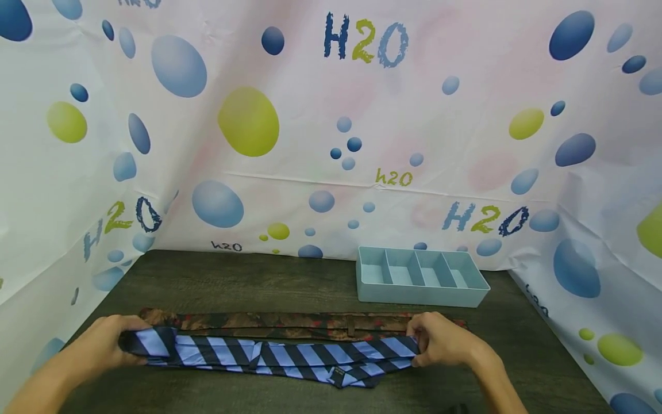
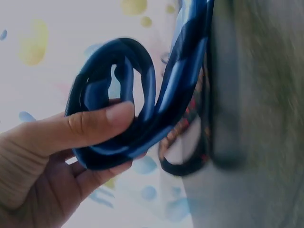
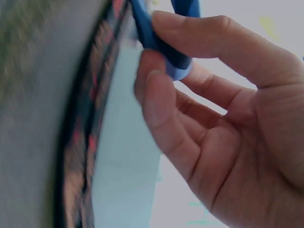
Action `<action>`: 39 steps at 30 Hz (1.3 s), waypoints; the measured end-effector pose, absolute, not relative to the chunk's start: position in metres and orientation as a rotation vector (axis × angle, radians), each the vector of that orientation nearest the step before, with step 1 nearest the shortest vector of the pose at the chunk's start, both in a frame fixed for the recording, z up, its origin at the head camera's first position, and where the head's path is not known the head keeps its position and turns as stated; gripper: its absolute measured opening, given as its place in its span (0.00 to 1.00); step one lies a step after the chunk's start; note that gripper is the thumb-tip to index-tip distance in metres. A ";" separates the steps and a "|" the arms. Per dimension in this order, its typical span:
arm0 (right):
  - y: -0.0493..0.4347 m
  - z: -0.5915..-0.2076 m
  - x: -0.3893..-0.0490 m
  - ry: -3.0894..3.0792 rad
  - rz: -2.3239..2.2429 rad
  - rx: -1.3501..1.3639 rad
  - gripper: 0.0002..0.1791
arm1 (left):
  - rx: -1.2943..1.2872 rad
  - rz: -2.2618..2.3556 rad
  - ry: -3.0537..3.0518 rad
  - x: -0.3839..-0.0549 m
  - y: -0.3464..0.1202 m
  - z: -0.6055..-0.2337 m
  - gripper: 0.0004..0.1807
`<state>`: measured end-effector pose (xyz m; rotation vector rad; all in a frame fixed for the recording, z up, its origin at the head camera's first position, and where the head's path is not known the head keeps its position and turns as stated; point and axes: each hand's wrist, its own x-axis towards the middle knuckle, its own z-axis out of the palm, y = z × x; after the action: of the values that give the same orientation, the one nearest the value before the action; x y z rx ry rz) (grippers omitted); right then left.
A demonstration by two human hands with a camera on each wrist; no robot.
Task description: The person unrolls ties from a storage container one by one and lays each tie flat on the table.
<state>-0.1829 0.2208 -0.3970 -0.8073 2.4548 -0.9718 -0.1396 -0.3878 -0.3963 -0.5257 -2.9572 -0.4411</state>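
A blue and black striped necktie [image 1: 289,359], folded lengthwise in layers, stretches left to right between both hands. My left hand [image 1: 111,345] grips its left end; in the left wrist view that end curls into a loop [image 2: 147,90], pinched under the thumb. My right hand [image 1: 445,342] pinches the right end between thumb and fingers, as the right wrist view also shows. A small dark label sits near the tie's lower right edge. Just behind lies a brown patterned necktie [image 1: 269,325] with red spots, also folded long and flat on the table; the striped tie and right hand cover parts of it.
A pale blue tray [image 1: 424,294] with several compartments in a row stands at the back right of the dark wooden table [image 1: 248,282]. White sheeting [image 1: 310,172] printed with bubbles and H2O lettering rises behind the table and along both sides.
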 end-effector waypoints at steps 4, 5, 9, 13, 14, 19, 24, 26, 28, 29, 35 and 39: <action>0.244 -0.391 -0.182 2.444 -0.983 -0.702 0.15 | -0.704 -0.551 -2.891 -0.141 -0.369 -0.390 0.22; 0.251 -0.392 -0.184 2.445 -0.979 -0.687 0.15 | -0.736 -0.587 -2.888 -0.142 -0.365 -0.389 0.22; 0.294 -0.427 -0.205 2.472 -0.903 -0.724 0.16 | -0.829 -0.662 -2.891 -0.145 -0.349 -0.389 0.22; 0.333 -0.484 -0.231 2.472 -0.884 -0.683 0.17 | -0.829 -0.733 -2.948 -0.148 -0.340 -0.392 0.21; 0.338 -0.495 -0.235 2.463 -0.893 -0.629 0.18 | -0.817 -0.739 -2.964 -0.149 -0.339 -0.393 0.21; 0.348 -0.531 -0.246 2.396 -0.904 -0.483 0.23 | -0.813 -0.763 -3.025 -0.153 -0.333 -0.402 0.20; 0.342 -0.532 -0.243 2.386 -0.897 -0.430 0.26 | -0.820 -0.760 -3.070 -0.159 -0.326 -0.411 0.20; 0.341 -0.530 -0.241 2.383 -0.910 -0.412 0.26 | -0.816 -0.754 -3.081 -0.161 -0.324 -0.413 0.20; 0.340 -0.529 -0.240 2.382 -0.919 -0.408 0.26 | -0.824 -0.755 -3.075 -0.162 -0.324 -0.415 0.20; 0.339 -0.528 -0.240 2.381 -0.923 -0.403 0.26 | -0.826 -0.756 -3.072 -0.163 -0.324 -0.416 0.20; 0.337 -0.529 -0.239 2.371 -0.930 -0.377 0.26 | -0.784 -0.780 -3.105 -0.164 -0.327 -0.418 0.22; 0.336 -0.528 -0.239 2.370 -0.926 -0.368 0.26 | -0.775 -0.768 -3.118 -0.164 -0.327 -0.419 0.22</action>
<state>-0.2389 0.3363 -0.5283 -0.3677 2.3702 -0.9257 -0.1641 -0.3266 -0.4187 -0.7751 -3.1177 -0.7684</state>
